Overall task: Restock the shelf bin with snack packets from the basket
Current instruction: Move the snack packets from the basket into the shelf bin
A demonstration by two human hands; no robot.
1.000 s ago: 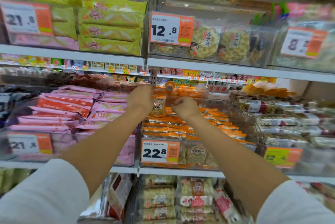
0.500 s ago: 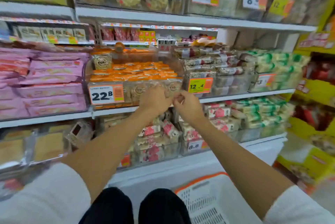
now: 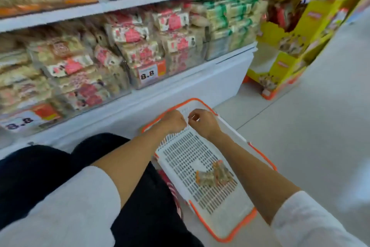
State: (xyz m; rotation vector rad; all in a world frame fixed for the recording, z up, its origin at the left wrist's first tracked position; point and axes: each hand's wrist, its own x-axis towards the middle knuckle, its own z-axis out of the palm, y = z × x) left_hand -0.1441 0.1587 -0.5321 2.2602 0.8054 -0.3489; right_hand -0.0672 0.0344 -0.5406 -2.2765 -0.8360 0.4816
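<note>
A white slotted basket with an orange rim [image 3: 236,234] stands on the floor by my knees. Two or three orange-edged snack packets [image 3: 215,174] lie on its bottom. My left hand [image 3: 173,121] and my right hand [image 3: 203,121] hover side by side over the far end of the basket, fingers curled, with nothing visible in either. The orange-packet shelf bin is out of view above.
Clear shelf bins of pink-labelled packets [image 3: 140,46] with 8.8 price tags [image 3: 147,74] fill the low shelf ahead. Green-labelled packets [image 3: 230,20] sit to their right. A yellow cardboard display stand [image 3: 290,32] is at the right. Pale tiled floor [image 3: 320,136] lies beyond the basket.
Both hands came down from the orange-packet bin on the upper shelf to the basket on the floor. My view tipped downward with them.
</note>
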